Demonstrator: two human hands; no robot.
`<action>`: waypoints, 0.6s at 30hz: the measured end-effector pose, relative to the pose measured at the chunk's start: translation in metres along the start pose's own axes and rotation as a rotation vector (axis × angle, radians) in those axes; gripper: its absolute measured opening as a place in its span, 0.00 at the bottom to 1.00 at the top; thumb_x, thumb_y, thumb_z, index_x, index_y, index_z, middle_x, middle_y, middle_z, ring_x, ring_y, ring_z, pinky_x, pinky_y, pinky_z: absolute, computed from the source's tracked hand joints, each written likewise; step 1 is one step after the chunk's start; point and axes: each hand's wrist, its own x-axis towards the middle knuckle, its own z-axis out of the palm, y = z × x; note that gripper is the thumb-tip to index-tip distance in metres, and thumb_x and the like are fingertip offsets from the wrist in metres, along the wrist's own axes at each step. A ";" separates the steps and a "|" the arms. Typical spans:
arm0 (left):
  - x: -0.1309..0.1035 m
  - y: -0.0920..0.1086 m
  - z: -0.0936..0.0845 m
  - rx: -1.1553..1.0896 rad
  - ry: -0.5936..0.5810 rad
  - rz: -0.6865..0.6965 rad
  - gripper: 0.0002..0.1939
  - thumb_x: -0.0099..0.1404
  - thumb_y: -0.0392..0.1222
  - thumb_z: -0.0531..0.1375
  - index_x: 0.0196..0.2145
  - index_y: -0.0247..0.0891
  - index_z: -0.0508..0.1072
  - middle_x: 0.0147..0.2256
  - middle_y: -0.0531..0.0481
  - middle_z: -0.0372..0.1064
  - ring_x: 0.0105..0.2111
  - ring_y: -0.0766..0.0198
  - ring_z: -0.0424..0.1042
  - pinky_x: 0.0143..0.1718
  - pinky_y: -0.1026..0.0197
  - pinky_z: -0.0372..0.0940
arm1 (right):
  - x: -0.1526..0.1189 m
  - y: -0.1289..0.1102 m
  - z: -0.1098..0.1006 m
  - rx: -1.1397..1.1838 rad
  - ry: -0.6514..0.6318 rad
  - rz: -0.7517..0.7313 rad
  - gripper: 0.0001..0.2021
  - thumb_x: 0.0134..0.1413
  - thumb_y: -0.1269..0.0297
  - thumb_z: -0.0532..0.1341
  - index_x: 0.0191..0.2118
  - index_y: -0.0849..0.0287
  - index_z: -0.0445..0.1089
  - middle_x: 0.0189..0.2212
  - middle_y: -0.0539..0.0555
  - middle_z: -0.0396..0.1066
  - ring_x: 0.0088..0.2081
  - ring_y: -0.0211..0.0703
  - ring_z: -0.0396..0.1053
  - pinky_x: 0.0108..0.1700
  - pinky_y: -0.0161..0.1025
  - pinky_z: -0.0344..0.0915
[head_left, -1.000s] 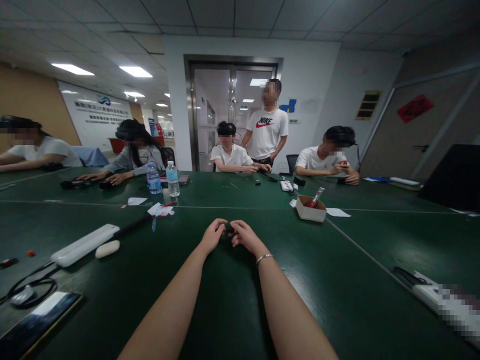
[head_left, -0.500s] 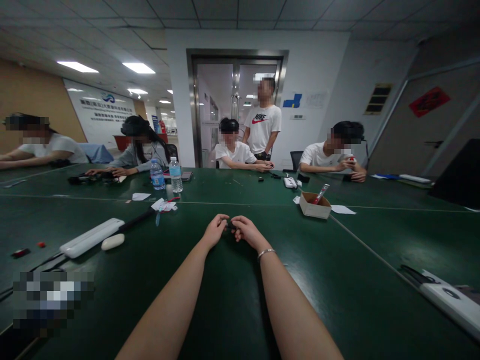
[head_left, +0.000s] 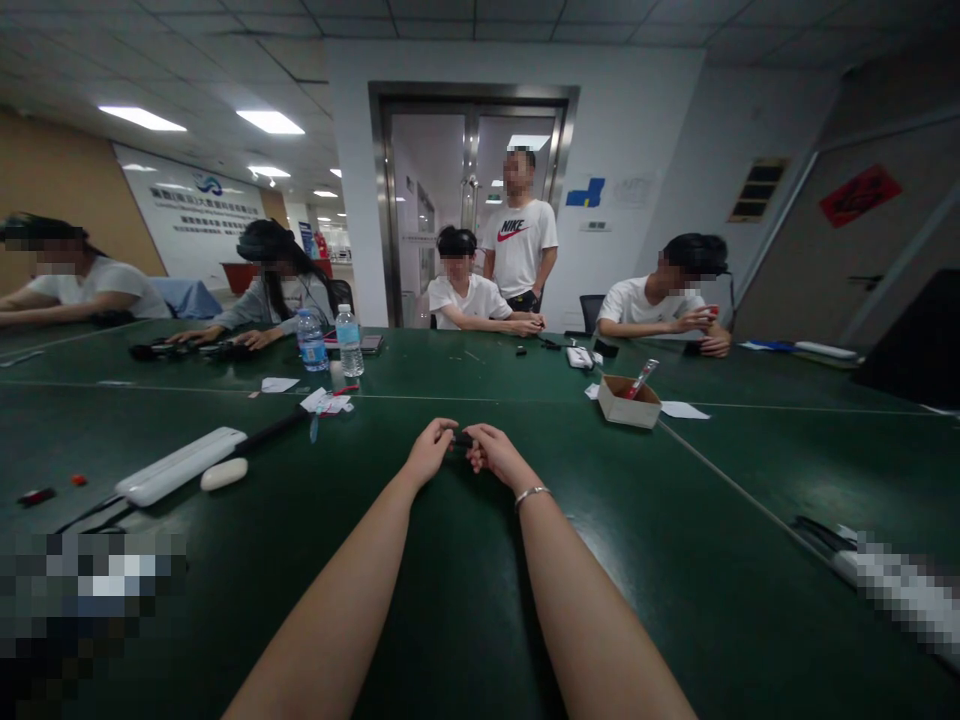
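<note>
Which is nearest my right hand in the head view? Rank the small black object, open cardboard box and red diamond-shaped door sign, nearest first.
1. Black object: at the fingers of your right hand.
2. Cardboard box: ahead, right.
3. Door sign: far right, background.

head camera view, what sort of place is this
Probably an office meeting room: a long green table with people seated round its far side, a wall sign with a logo and lettering, and glass double doors with metal frames behind them.
</note>
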 end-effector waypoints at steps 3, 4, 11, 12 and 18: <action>-0.001 0.000 0.000 0.012 -0.006 -0.013 0.12 0.60 0.42 0.53 0.41 0.36 0.67 0.33 0.50 0.66 0.30 0.66 0.66 0.34 0.63 0.61 | -0.001 0.000 -0.001 0.059 0.002 -0.002 0.05 0.54 0.69 0.60 0.37 0.62 0.64 0.19 0.48 0.65 0.16 0.34 0.65 0.18 0.30 0.67; -0.001 0.001 0.000 0.020 -0.006 -0.020 0.13 0.60 0.42 0.53 0.42 0.36 0.67 0.33 0.50 0.66 0.30 0.66 0.66 0.34 0.63 0.61 | -0.001 0.001 -0.002 0.076 -0.001 -0.009 0.05 0.53 0.70 0.60 0.37 0.62 0.64 0.21 0.49 0.66 0.17 0.34 0.66 0.20 0.31 0.68; -0.001 0.001 -0.001 0.028 0.011 0.005 0.12 0.60 0.42 0.53 0.42 0.37 0.67 0.33 0.50 0.67 0.30 0.66 0.66 0.35 0.63 0.61 | 0.001 0.001 -0.002 0.063 0.006 0.005 0.07 0.56 0.66 0.60 0.38 0.62 0.63 0.26 0.51 0.66 0.17 0.34 0.67 0.19 0.32 0.69; -0.001 0.001 -0.001 0.030 0.009 0.007 0.12 0.60 0.42 0.53 0.42 0.37 0.67 0.33 0.50 0.67 0.30 0.66 0.66 0.35 0.63 0.61 | 0.001 0.000 -0.001 0.056 0.004 0.006 0.07 0.56 0.65 0.60 0.38 0.62 0.63 0.25 0.51 0.66 0.17 0.34 0.67 0.19 0.32 0.69; -0.002 0.004 -0.001 0.045 0.011 0.005 0.12 0.60 0.41 0.53 0.41 0.37 0.68 0.33 0.49 0.67 0.30 0.65 0.66 0.35 0.62 0.61 | 0.002 0.002 -0.002 0.059 0.009 0.008 0.07 0.57 0.65 0.60 0.38 0.63 0.63 0.23 0.52 0.67 0.18 0.35 0.67 0.21 0.32 0.70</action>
